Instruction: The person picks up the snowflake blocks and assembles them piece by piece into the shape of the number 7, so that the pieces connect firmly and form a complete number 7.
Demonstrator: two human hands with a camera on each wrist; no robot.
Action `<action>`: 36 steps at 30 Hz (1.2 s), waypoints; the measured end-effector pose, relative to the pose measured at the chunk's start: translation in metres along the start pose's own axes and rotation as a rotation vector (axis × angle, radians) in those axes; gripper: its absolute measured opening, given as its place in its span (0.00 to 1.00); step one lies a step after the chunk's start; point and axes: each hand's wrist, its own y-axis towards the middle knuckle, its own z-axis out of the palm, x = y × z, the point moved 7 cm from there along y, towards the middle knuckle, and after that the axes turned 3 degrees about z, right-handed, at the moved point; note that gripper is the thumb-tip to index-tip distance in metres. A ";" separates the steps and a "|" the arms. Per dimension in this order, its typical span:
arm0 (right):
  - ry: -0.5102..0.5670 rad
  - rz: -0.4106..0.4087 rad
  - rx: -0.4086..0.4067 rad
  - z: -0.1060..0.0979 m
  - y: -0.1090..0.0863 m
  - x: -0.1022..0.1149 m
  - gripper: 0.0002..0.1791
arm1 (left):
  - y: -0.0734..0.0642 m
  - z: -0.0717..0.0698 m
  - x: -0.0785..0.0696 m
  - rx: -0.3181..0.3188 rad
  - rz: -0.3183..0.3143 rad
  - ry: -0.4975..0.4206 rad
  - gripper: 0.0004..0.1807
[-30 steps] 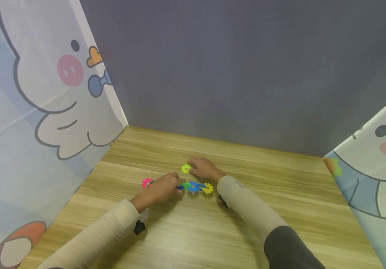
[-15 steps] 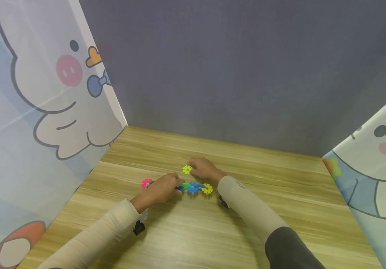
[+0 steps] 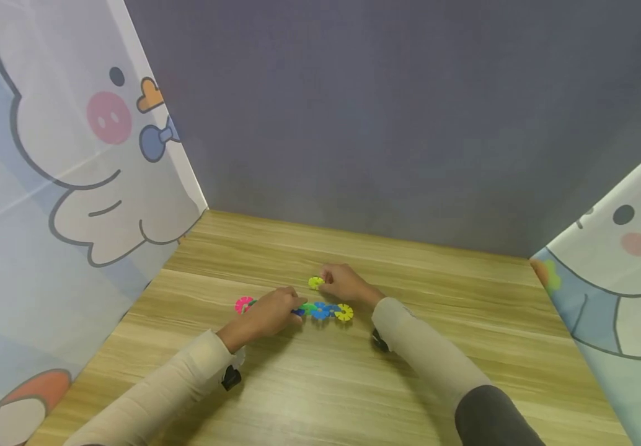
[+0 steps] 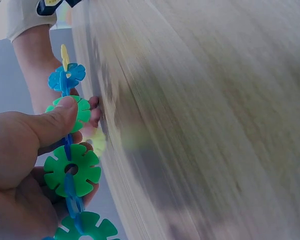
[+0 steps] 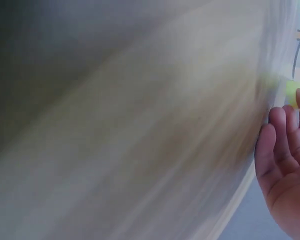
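My left hand (image 3: 270, 311) grips a chain of interlocked, notched plastic flower discs, thumb over a green disc (image 4: 80, 112). In the left wrist view another green disc (image 4: 72, 170) sits lower down the chain, joined to a blue disc (image 4: 74, 195). A pink disc (image 3: 244, 305) shows at the chain's left end in the head view. A blue disc (image 3: 319, 311) and a yellow disc (image 3: 345, 312) form its right part. Beyond the chain, my right hand (image 3: 345, 283) pinches a separate yellow-green disc (image 3: 315, 283), which stands tilted. My left hand hides the chain's middle.
Both hands work low over a wood-grain table (image 3: 320, 384). A dark grey partition (image 3: 365, 124) rises along its far edge. Cartoon-printed panels border it at left (image 3: 86, 204) and right (image 3: 627, 297).
My right hand has shifted slightly right and toward me, carrying the yellow-green disc, which now looks more tilted. The left hand keeps its hold on the chain. The head view has turned slightly.
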 end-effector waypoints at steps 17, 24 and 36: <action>0.044 0.023 -0.047 -0.040 -0.050 -0.003 0.20 | 0.002 -0.002 -0.001 -0.007 -0.001 0.000 0.25; 0.017 -0.019 -0.066 -0.051 -0.072 -0.006 0.16 | 0.004 -0.003 -0.003 -0.013 0.006 0.010 0.25; -0.032 -0.068 -0.057 -0.050 -0.104 -0.019 0.11 | 0.007 -0.003 -0.002 0.002 -0.022 0.010 0.24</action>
